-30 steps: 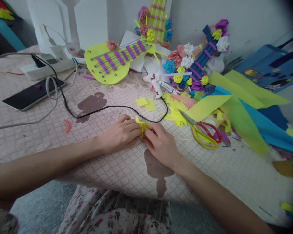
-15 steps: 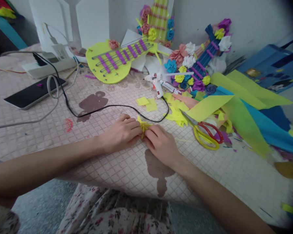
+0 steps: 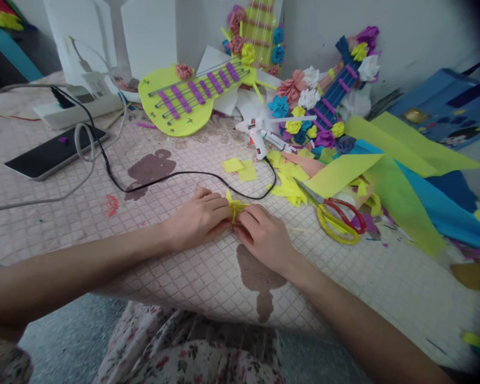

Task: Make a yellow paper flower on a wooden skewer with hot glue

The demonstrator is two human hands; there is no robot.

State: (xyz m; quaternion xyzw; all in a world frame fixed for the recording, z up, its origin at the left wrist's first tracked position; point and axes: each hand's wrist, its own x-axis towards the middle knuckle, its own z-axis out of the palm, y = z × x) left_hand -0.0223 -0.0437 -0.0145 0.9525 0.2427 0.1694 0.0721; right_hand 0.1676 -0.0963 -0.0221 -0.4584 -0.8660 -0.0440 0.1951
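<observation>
Head view: at frame centre, the left hand (image 3: 198, 220) and right hand (image 3: 266, 234) pinch folded yellow paper (image 3: 235, 205) between curled, nearly closed fingers. Hot-glue gun (image 3: 258, 145) lies above; scissors (image 3: 323, 202), right.

Soft, fairly even, cool-toned light fell across the patterned tabletop (image 3: 176, 277), leaving only faint shadows near the left hand (image 3: 202, 216) and right hand (image 3: 266, 234). The white panels (image 3: 148, 48) at the back read pale, while the floor (image 3: 76, 336) below lay dimmer. A small glint marked the gold clasp (image 3: 416, 116). Fine folds in the yellow paper (image 3: 235, 207) blurred together. Wide-angle stretching bent the margins, the brown scrap (image 3: 474, 274) smeared, and darkness swallowed the far-right edge.
</observation>
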